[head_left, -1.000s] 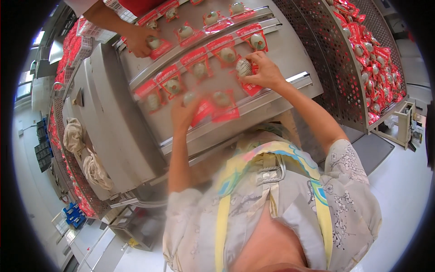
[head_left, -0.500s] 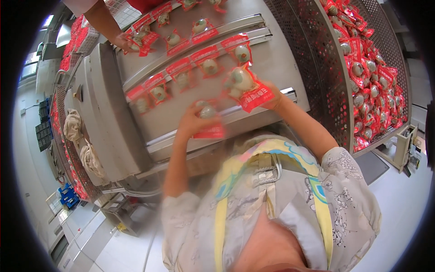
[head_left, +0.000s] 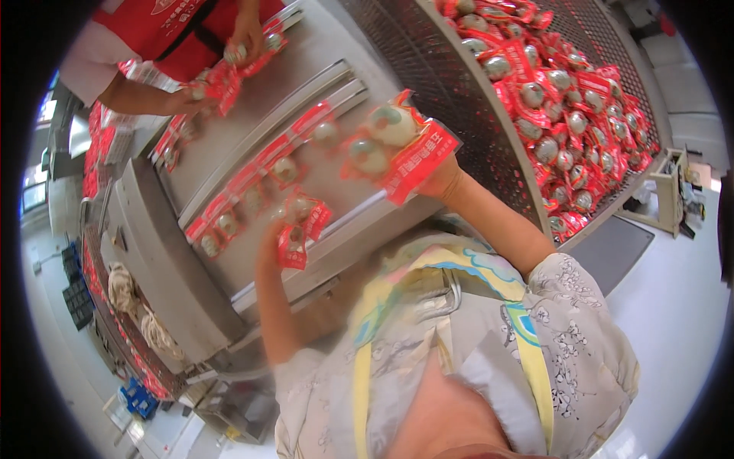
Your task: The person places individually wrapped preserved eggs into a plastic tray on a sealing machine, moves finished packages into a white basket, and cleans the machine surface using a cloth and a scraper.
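Note:
My right hand (head_left: pixel 442 180) grips egg packets (head_left: pixel 394 126), clear pouches with red printed ends and a pale egg in each, raised above the steel bed (head_left: pixel 386 80). Its fingers are partly hidden behind the red ends. Lower left, my left hand (head_left: pixel 272 236) is closed on two more egg packets (head_left: pixel 306 206), close to the near metal bar (head_left: pixel 336 220); motion blurs its fingers. Beyond both hands, a row of egg packets (head_left: pixel 284 170) lies along the middle metal bar, red ends on the bar and eggs toward me.
A perforated metal bin (head_left: pixel 489 115) heaped with egg packets stands at the right. Across the bed, a person in a red apron (head_left: pixel 180 30) handles packets with both hands. A steel housing (head_left: pixel 164 252) borders the bed's left end, with cloths (head_left: pixel 122 287) beside it.
My left hand has moved left and down and now holds two packets. My right hand stays raised with its packets. The view has shifted, showing more of the other person.

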### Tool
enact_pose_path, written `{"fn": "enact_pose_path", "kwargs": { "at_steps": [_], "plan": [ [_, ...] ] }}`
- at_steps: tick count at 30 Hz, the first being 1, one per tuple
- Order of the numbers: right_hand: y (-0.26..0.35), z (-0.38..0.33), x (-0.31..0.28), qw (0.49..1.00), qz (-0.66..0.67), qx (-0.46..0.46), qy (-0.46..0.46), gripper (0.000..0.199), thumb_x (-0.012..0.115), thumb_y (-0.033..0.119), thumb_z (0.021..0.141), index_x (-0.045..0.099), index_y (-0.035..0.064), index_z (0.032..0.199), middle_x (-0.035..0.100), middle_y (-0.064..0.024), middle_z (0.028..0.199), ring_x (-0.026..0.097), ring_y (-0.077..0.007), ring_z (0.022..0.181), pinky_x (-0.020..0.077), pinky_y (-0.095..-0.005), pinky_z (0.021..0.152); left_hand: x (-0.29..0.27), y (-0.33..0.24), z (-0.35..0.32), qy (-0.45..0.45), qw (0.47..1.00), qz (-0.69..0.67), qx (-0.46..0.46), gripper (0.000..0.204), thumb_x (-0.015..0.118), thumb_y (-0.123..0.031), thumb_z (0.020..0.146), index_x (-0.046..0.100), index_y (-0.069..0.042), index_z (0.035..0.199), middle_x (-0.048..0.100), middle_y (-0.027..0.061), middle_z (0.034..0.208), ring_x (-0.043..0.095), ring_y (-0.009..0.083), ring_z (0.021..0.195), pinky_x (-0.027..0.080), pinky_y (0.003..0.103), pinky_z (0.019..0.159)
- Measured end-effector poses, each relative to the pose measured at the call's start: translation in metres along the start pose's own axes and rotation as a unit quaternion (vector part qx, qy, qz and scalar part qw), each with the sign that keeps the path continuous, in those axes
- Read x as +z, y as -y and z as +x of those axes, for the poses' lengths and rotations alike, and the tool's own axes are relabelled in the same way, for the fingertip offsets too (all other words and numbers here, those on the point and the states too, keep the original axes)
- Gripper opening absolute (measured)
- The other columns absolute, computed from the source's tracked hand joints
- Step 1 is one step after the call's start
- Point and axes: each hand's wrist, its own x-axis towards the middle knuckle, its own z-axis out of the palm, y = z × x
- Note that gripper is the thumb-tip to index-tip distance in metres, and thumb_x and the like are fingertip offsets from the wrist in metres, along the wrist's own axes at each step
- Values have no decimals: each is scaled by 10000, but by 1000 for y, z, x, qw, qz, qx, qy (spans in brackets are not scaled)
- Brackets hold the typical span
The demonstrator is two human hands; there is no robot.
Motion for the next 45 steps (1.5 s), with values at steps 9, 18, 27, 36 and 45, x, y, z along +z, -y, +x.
{"fn": "enact_pose_path", "kwargs": {
  "at_steps": [9,18,27,36,45],
  "plan": [
    [103,-71,-1,986,140,-55,66,400,516,263,897,464,15,1206,552,-164,1165,554,-362,1054,521,-456,740,154,-61,89,263,957,34,116,691,538,-515,806,481,40,1213,550,134,1124,552,187,989,472,305,787],
    [247,-187,-73,937,28,-337,-89,408,448,364,887,521,54,1142,572,-150,1118,586,-341,955,492,-495,798,439,-135,159,296,884,288,219,412,700,-243,751,613,22,1055,652,67,928,616,124,830,488,251,726],
    [345,-236,-142,879,32,-454,-145,339,500,294,891,517,54,1129,579,-122,1098,574,-309,985,479,-513,853,611,-71,274,183,547,712,400,777,740,-608,563,593,-74,1108,546,228,1134,534,359,1065,456,428,856],
    [326,-225,-133,820,-232,-381,-359,345,520,222,898,494,52,1196,559,-84,1177,544,-248,1077,457,-412,927,613,-31,227,355,677,437,475,713,718,-317,751,392,-25,1314,389,169,1360,363,290,1274,311,399,1036],
    [311,-207,-103,871,-129,-281,-381,539,519,430,894,486,1,1219,589,-122,1107,613,-221,957,535,-343,806,604,-32,208,529,754,287,263,557,648,-85,819,407,-38,1319,526,36,1109,519,87,930,467,253,731]
  ]
}}
